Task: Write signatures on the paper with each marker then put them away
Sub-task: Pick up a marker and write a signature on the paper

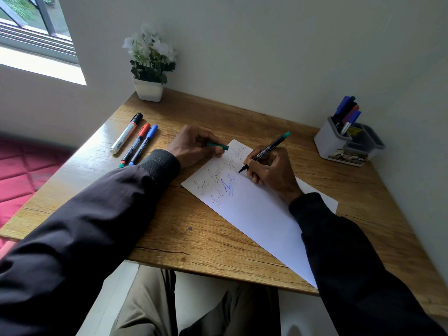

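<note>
Paper [254, 214] mid-table [194, 238], three markers [135, 141] left, holder [346, 144] right, plant [149, 66] behind

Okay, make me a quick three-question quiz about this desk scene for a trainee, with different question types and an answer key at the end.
1. True or false: the right hand holds an uncapped marker with its tip at the paper.
2. Multiple choice: what does the left hand hold in its fingers? A) a red cap B) a green cap C) an eraser
3. Fill in the blank: ___ markers lie loose on the table to the left of the paper, near the flower pot.

Key:
1. True
2. B
3. Three: a white-barrelled marker, a red-capped marker and a blue-capped marker.
</note>
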A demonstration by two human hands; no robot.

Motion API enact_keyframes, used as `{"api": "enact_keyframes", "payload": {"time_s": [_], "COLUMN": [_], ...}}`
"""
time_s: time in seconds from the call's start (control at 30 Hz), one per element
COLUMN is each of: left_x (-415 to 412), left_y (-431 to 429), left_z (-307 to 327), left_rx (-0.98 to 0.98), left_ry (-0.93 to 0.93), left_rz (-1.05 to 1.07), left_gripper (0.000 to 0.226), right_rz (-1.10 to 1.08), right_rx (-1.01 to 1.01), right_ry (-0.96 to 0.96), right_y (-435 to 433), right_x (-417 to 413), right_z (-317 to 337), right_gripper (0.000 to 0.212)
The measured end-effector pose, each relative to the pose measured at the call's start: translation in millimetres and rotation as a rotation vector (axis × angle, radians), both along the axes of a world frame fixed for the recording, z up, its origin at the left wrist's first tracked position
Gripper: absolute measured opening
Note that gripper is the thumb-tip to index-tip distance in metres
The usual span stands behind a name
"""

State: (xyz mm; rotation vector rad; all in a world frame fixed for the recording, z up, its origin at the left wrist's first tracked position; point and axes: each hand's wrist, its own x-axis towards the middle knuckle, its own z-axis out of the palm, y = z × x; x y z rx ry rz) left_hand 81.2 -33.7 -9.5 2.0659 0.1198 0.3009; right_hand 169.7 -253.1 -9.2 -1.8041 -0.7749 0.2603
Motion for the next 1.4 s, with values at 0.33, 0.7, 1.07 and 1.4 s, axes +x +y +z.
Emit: {"api": "enact_keyframes", "payload": {"time_s": [0.33, 0.7, 1.07, 1.4], "left_x": [-0.6, -0.6, -0.9, 1.4], "left_y": [1.5, -1.0, 0.1, 2.2], "left_z": [0.8, 0.0, 0.7, -1.6], "left_rx": [0.009, -0.003, 0.001, 0.006], "left_ry": [-0.013, -0.015, -0.012, -0.010], "left_rz": [-0.004, 0.003, -0.002, 0.003], "left_gripper": [0.021, 0.022, 0.022, 0.022], "right_rz": [-0.007, -0.015, -0.032, -0.087], "right_rx": [-0.009, 0.004, -0.007, -0.017], "right_ry": [0.009, 0.003, -0.018, -0.043], "right_y": [4.1, 1.3, 1.1, 2.2], "right_x": [2.1, 1.7, 2.7, 5.3], "right_z": [-3.5, -2.2, -1.3, -3.9], "right_gripper": [0.009, 0.010, 0.012, 0.014]}}
